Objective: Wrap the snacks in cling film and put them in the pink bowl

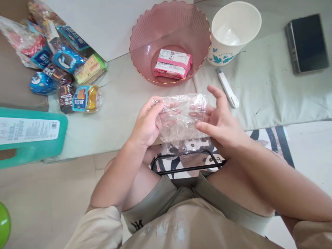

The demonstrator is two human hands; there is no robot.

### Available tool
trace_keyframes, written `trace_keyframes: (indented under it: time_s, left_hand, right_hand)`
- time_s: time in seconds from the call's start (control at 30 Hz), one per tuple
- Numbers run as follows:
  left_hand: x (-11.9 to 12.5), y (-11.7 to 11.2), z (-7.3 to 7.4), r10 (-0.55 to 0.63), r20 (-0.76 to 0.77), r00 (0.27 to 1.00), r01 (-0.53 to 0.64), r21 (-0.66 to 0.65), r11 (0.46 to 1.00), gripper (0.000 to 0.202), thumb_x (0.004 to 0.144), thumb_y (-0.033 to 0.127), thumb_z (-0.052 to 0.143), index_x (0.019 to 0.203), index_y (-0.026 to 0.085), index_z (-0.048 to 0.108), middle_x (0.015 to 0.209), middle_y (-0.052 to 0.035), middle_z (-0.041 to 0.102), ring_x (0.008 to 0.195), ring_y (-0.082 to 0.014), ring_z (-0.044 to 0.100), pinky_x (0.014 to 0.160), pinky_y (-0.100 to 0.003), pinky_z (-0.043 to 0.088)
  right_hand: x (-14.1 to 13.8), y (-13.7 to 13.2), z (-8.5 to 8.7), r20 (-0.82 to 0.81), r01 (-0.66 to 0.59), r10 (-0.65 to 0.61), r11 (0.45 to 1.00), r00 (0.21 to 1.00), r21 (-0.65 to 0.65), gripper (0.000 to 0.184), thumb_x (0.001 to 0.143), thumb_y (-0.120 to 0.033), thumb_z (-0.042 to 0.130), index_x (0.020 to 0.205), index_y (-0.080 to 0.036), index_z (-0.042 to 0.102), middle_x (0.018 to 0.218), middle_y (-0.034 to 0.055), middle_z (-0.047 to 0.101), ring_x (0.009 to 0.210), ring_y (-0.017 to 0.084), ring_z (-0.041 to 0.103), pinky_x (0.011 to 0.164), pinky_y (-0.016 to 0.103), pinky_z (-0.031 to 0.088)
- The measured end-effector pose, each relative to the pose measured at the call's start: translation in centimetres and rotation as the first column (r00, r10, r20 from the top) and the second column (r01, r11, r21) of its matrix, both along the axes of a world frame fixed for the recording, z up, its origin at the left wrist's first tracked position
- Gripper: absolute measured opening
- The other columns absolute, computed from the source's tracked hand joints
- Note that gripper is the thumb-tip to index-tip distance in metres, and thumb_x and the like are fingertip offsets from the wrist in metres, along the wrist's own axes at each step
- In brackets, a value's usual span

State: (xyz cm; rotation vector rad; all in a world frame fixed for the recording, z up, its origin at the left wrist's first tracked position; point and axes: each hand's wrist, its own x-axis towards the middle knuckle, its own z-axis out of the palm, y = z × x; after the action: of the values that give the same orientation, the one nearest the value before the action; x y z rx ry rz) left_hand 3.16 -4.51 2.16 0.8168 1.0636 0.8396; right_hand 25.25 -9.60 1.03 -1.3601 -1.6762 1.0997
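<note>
A crumpled clear plastic wrapper (181, 119) is stretched out in front of me above the edge of the cloth-covered surface. My left hand (149, 119) pinches its left end between thumb and fingers, and some fingers show through the film. At the right end is my right hand (220, 119), with its fingers spread, the thumb by the front of the film and some fingertips behind it. Beyond both hands, a pink ribbed bowl (144, 38) with a gold rim contains pink-and-white packaged snacks (173, 64).
To the right stand a white paper bin (220, 48) with clear plastic inside, a white utility knife (227, 88) and a dark box (308, 45). Several wrapped snacks (67, 62) lie at left, near a teal container (61, 141). A black metal bar (189, 169) crosses below my hands.
</note>
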Motion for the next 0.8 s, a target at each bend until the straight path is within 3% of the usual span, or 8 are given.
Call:
trace_keyframes:
  time_s: [0.13, 0.23, 0.3, 0.4, 0.5, 0.73, 0.8]
  left_hand:
    - [-0.3, -0.1, -0.9, 0.015, 0.087, 0.996, -0.008, -0.085, 0.996, 0.044, 0.081, 0.045, 0.078, 0.11, 0.028, 0.049, 0.117, -0.0034, 0.076, 0.112, -0.0249, 0.076, 0.085, -0.039, 0.066]
    - [-0.1, -0.4, -1.4, 0.018, 0.08, 0.997, -0.006, -0.14, 0.99, 0.063, 0.074, 0.043, 0.087, 0.119, 0.029, 0.045, 0.119, -0.0035, 0.076, 0.107, -0.0206, 0.076, 0.088, -0.035, 0.064]
    - [-0.1, -0.5, -1.7, 0.077, 0.023, 0.997, -0.074, -0.118, 0.99, 0.068, 0.069, 0.039, 0.091, 0.115, 0.031, 0.042, 0.117, -0.0008, 0.075, 0.101, -0.017, 0.075, 0.085, -0.031, 0.063]
    - [0.0, -0.6, -2.1, 0.149, -0.062, 0.987, -0.152, -0.048, 0.987, 0.058, 0.068, 0.043, 0.091, 0.1, 0.027, 0.046, 0.122, -0.0012, 0.072, 0.107, -0.0161, 0.073, 0.084, -0.027, 0.06]
    - [0.0, -0.5, -2.3, 0.091, -0.122, 0.988, -0.092, -0.003, 0.996, 0.047, 0.07, 0.051, 0.089, 0.086, 0.021, 0.057, 0.123, -0.0053, 0.07, 0.109, -0.0156, 0.069, 0.083, -0.023, 0.057]
    - [0.1, 0.1, -2.7, 0.086, -0.217, 0.972, -0.094, -0.027, 0.995, 0.035, 0.069, 0.042, 0.092, 0.085, 0.017, 0.073, 0.087, -0.0032, 0.072, 0.078, -0.0112, 0.064, 0.075, -0.025, 0.055]
    - [0.0, 0.3, -2.7, 0.094, -0.24, 0.966, -0.099, -0.005, 0.995, 0.03, 0.07, 0.039, 0.091, 0.079, 0.016, 0.074, 0.086, -0.0038, 0.072, 0.075, -0.0106, 0.062, 0.069, -0.023, 0.053]
  right_hand:
    - [-0.5, 0.6, -1.0, -0.104, 0.048, -0.065, 0.986, 0.992, -0.16, 0.077, 0.094, -0.033, 0.062, 0.159, -0.03, 0.02, 0.097, 0.0021, 0.074, 0.071, 0.019, 0.071, 0.06, 0.033, 0.058]
    - [-0.6, 1.2, -1.7, -0.108, 0.127, -0.146, 0.978, 0.983, -0.165, 0.07, 0.096, -0.034, 0.059, 0.156, -0.028, 0.025, 0.096, 0.003, 0.074, 0.074, 0.019, 0.072, 0.063, 0.034, 0.059]
    - [-0.6, 1.6, -2.1, -0.147, 0.167, -0.192, 0.972, 0.97, -0.166, 0.063, 0.096, -0.035, 0.058, 0.152, -0.03, 0.03, 0.095, 0.0028, 0.073, 0.076, 0.02, 0.073, 0.067, 0.036, 0.06]
    - [-0.8, 1.9, -2.3, -0.276, 0.225, -0.291, 0.942, 0.916, -0.248, 0.053, 0.093, -0.032, 0.064, 0.14, -0.034, 0.041, 0.095, 0.0016, 0.07, 0.077, 0.021, 0.072, 0.071, 0.039, 0.061]
    - [-1.1, 1.9, -1.9, -0.364, 0.263, -0.378, 0.907, 0.851, -0.329, 0.05, 0.088, -0.024, 0.07, 0.13, -0.035, 0.047, 0.091, -0.0005, 0.066, 0.075, 0.019, 0.069, 0.071, 0.039, 0.06]
    - [-1.3, 1.9, -1.5, -0.405, 0.271, -0.379, 0.915, 0.832, -0.3, 0.054, 0.085, -0.019, 0.07, 0.13, -0.037, 0.047, 0.084, -0.0033, 0.061, 0.072, 0.017, 0.065, 0.073, 0.04, 0.06]
    - [-1.1, 2.0, -1.5, -0.402, 0.276, -0.376, 0.918, 0.835, -0.286, 0.054, 0.084, -0.02, 0.071, 0.13, -0.036, 0.048, 0.084, -0.0033, 0.061, 0.072, 0.017, 0.065, 0.075, 0.041, 0.061]
